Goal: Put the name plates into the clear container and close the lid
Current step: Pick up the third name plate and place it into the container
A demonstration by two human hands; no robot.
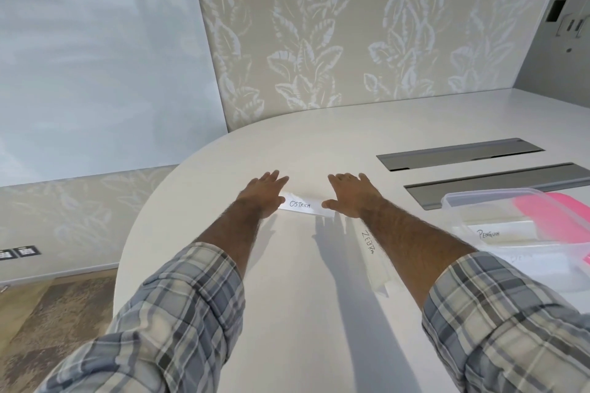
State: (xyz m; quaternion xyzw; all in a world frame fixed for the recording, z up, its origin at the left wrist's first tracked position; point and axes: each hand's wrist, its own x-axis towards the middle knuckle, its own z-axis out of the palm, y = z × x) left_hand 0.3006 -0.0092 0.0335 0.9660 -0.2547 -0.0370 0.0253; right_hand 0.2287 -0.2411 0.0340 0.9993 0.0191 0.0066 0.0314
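OSTRICH name plate [301,205] lies crosswise between my hands — left hand [263,193] and right hand [349,195] spread at its ends, not yet pinching — clear container [498,201] off right.

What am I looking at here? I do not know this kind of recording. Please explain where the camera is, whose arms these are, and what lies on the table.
There is no machine here. One camera sits on a person's head and looks forward and down, so the two arms in checked sleeves are that person's own.

The left hand and the right hand reach out to the two ends of a white name plate that reads OSTRICH. Both hands touch it, fingers spread; it seems to rest on the white table, not yet lifted.

A second plate, ZEBRA, lies partly under the right forearm. At the right stands the clear container, open, with a plate PENGUIN inside. Something pink shows at the container; it may be the lid, but I cannot tell.
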